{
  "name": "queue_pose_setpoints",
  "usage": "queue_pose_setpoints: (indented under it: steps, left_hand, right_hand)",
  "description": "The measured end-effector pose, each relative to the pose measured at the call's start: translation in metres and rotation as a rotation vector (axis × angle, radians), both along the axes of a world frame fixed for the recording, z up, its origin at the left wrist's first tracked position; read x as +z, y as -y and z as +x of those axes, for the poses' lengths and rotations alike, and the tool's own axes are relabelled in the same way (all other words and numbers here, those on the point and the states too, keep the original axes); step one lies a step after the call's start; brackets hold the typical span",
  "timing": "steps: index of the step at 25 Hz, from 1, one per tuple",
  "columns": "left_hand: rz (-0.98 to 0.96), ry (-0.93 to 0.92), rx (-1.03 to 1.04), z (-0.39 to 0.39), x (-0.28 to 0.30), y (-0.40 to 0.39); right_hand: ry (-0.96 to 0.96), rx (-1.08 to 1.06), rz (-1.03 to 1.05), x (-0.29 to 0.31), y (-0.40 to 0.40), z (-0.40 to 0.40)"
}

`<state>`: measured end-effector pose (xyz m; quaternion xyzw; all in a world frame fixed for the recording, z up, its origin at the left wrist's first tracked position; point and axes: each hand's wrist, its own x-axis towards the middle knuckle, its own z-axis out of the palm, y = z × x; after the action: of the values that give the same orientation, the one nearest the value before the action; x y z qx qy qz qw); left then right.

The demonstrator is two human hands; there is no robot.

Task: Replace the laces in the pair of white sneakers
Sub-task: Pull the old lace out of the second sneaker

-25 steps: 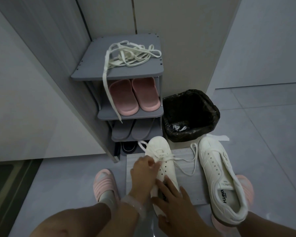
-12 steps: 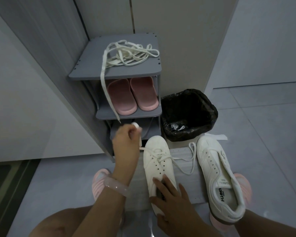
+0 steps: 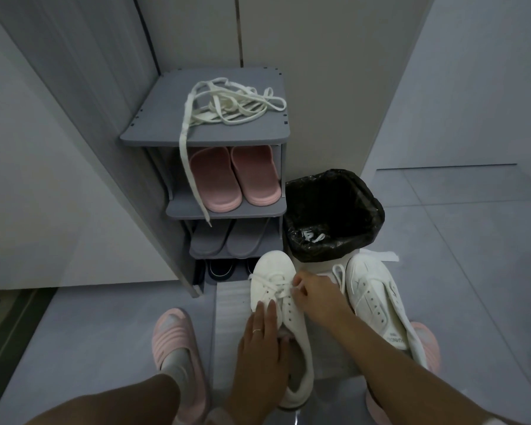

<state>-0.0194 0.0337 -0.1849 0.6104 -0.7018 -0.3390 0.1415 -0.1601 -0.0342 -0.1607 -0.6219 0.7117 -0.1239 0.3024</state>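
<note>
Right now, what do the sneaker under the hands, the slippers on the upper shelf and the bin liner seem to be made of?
The white sneaker: smooth matte upper with punched holes, probably leather or a synthetic. The pink slippers: one-piece moulded shape with a dull surface, likely foam or rubber. The bin liner: thin black plastic film, crinkled and glossy where it catches light.

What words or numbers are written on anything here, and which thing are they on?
Insole label of the right sneaker: a dark brand word, upside down and blurred; it seems to begin "HUAN", but the rest cannot be read.
Small line above that word: too tiny to read.
Bin bag: white marks, unreadable.
Nothing else shows writing.
</note>
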Motion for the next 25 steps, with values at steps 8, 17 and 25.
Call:
queue_pose_setpoints:
  steps: [8,17,25]
  left_hand:
    - [0.030,-0.075,-0.071,0.008,-0.006,0.002]
    - [-0.042,-0.109,-0.157,0.023,-0.014,0.007]
    - [-0.007,0.034,-0.202,0.016,-0.010,0.009]
  right_hand:
    - [-0.574,0.319,0.019,0.023,0.015,0.042]
    - [0.164,-0.150,0.132,0.023,0.029,0.021]
    - [0.129,-0.022,0.152,0.003,0.003,-0.004]
